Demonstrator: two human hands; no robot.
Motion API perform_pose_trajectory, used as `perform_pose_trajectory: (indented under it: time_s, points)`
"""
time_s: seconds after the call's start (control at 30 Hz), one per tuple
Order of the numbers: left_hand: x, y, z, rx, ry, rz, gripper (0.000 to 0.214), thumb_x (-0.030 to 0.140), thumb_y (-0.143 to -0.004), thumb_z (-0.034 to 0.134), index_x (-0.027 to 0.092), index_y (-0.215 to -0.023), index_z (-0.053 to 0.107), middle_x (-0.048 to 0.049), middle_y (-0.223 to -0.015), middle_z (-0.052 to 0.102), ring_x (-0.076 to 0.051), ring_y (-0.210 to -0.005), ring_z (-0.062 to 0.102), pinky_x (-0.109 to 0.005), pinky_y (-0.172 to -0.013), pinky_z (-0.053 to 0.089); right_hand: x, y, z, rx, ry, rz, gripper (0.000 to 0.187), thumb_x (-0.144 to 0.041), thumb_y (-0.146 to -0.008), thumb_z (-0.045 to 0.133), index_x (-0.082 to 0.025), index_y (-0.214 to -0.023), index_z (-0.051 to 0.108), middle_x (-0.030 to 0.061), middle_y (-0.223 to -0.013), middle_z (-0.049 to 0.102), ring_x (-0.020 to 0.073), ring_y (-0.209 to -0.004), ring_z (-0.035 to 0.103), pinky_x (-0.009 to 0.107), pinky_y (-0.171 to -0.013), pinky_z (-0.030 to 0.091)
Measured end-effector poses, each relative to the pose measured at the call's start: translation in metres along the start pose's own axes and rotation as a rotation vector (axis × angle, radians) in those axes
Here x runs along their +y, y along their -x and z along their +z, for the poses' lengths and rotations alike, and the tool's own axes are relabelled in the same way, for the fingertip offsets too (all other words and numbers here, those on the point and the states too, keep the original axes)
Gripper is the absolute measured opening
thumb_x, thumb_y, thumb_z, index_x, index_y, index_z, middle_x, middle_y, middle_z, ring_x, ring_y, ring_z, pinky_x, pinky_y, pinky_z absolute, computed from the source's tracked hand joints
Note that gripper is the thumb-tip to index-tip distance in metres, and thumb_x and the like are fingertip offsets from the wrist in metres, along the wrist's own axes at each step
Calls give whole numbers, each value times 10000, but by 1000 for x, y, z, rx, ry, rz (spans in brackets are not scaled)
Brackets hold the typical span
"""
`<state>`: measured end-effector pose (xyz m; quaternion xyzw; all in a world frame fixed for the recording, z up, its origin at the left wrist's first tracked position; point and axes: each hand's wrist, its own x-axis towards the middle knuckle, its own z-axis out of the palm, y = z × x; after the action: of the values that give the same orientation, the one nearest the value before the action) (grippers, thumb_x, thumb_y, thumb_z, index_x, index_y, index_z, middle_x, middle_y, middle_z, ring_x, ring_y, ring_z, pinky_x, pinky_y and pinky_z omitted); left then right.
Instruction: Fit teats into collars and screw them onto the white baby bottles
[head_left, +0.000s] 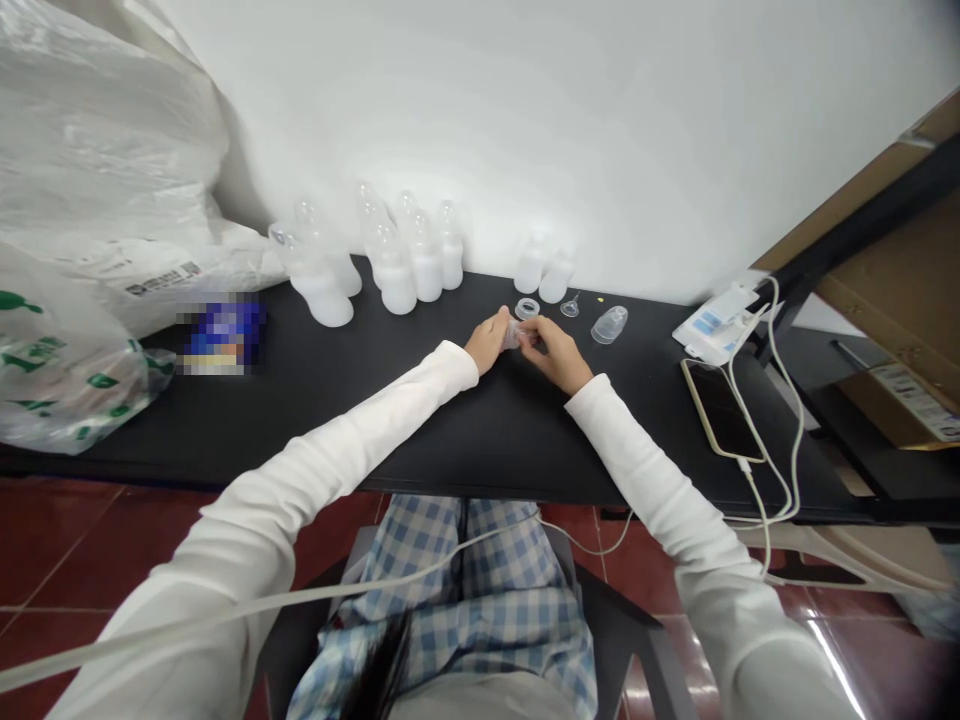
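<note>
Clear piece (512, 334), black table (337, 375), white wall (525, 120), red tiles (67, 540)

- On the translucent plastic bag (82, 390) at the left end of my black flat-topped bench (360, 430), green print (37, 357): I read what looks like a "1", then characters too blurred to make out.
- On the crumpled white plastic sack (120, 130) behind it, a black printed block (163, 280) with a code-like patch; too small for me to read.
- On the blue and cream rectangular packet (225, 337), everything is pixelated.
- On the white plastic block with cables (718, 318) to my right, pale blue patches, illegible.
- On the brown cardboard box (862, 400), a whitish printed panel (916, 398), illegible.
</note>
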<state>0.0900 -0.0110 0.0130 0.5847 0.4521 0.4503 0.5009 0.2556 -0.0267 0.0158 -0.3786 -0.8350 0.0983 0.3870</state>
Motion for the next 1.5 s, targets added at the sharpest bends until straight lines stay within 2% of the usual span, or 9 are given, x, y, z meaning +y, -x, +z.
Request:
perform_pose_trajectory:
  time_s: [0.13, 0.27, 0.43, 0.7, 0.93, 1.1, 1.27, 1.37, 1.5]
  points:
    - [-4, -9, -5, 10, 58, -41, 616, 624, -989, 350, 178, -641, 593, 13, -500, 499, -90, -424, 405, -248, -475, 329, 2, -4, -23, -73, 255, -55, 264, -310, -999, 414, -236, -1118, 638, 106, -1108, 672, 238, -1067, 620, 401, -964, 509]
    - [-10, -19, -6, 46, 231, -92, 543, 641, -932, 499, 173, -680, 605, 7, -540, 542, -77, -422, 430, -231, -458, 340, 15, -2, -41, 16, 576, 157, 329, -316, -986, 427, -189, -1206, 635, 147, -1094, 660, 296, -1033, 587, 462, -922, 458]
    - [-11, -16, -3, 124, 265, -65, 291, 312, -782, 799, 173, -819, 546, 4, -776, 622, -91, -660, 599, -253, -714, 510, 35, 5, -38, 16, 765, 312, 345, -247, -928, 458, -179, -1205, 653, 173, -1086, 631, 338, -1060, 525, 521, -934, 394]
    - [-6, -14, -23, 103, -353, 308, 226, 198, -764, 741, 189, -959, 627, -64, -1066, 648, -211, -1022, 603, -407, -1032, 458, 16, 1, -23, -11, 705, 262, 427, -240, -972, 408, -227, -1347, 611, 168, -1422, 537, 354, -1252, 471, 568, -1035, 357]
    - [-12, -17, -25, 98, -91, 283, 238, 215, -763, 760, 186, -796, 526, -52, -987, 630, -163, -929, 649, -328, -897, 532, 26, 2, 0, -148, 450, 103, 518, -327, -1010, 367, -155, -1487, 470, 138, -1528, 504, 297, -1370, 469, 506, -1149, 382]
    - [-16, -19, -27, 102, -439, 283, 148, 219, -791, 728, 200, -799, 582, -64, -947, 657, -244, -989, 593, -453, -1034, 436, 35, 5, 3, -138, 379, 162, 524, -336, -986, 411, -153, -1474, 472, 161, -1517, 507, 304, -1387, 467, 542, -1153, 380]
    - [-21, -20, -24, 75, -651, 331, 220, 255, -887, 579, 186, -1081, 655, -132, -1176, 667, -289, -1157, 551, -489, -1107, 371, 28, 6, 1, -122, 459, 219, 482, -330, -978, 433, -162, -1422, 517, 190, -1420, 550, 336, -1297, 494, 556, -1062, 418]
    - [-14, -15, -24, 182, -699, 343, 379, 238, -865, 587, 182, -1238, 624, -183, -1417, 538, -345, -1361, 434, -536, -1163, 307, 24, 6, 1, -102, 507, 246, 475, -333, -971, 441, -160, -1404, 530, 195, -1380, 544, 350, -1251, 497, 543, -1017, 428]
    - [11, -5, -37, 482, -638, 395, 638, 220, -798, 667, 182, -1405, 474, -186, -1619, 283, -379, -1546, 165, -587, -1226, 189, 19, 6, 0, -53, 518, 242, 453, -320, -962, 436, -169, -1377, 540, 205, -1361, 521, 357, -1213, 492, 552, -991, 420]
